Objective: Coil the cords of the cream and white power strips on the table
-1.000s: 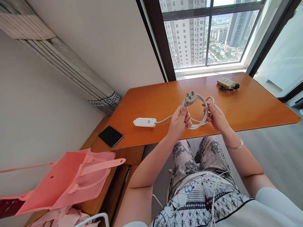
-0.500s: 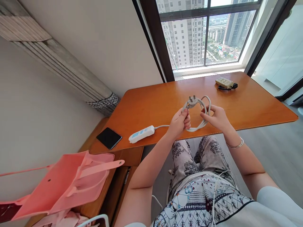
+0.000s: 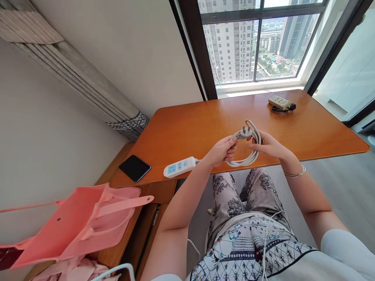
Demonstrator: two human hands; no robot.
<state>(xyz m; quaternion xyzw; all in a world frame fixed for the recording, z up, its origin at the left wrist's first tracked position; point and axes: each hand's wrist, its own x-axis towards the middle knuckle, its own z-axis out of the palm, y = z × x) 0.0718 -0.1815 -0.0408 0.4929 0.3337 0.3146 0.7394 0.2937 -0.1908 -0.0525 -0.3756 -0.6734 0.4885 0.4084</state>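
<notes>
A white power cord (image 3: 251,157) hangs in coiled loops between my hands, just above the table's front edge. My left hand (image 3: 225,150) is closed around the left side of the coil, close to the three-pin plug (image 3: 245,133), whose prongs point up. My right hand (image 3: 268,145) grips the coil's right side between thumb and fingers. To the left, the white power strip (image 3: 181,167) at the cord's other end lies on the table, its blue socket faces turned up. My left wrist hides part of the cord near the strip.
On the brown table (image 3: 187,125), a black phone or tablet (image 3: 134,168) lies at the left. A beige power strip (image 3: 279,102) with a black cord rests at the far right. An open pink bag (image 3: 84,222) stands at lower left. A window (image 3: 258,47) is beyond the table.
The plug has moved right and slightly down, nearer my right hand. The white power strip has shifted a little right and rolled so its sockets face up more.
</notes>
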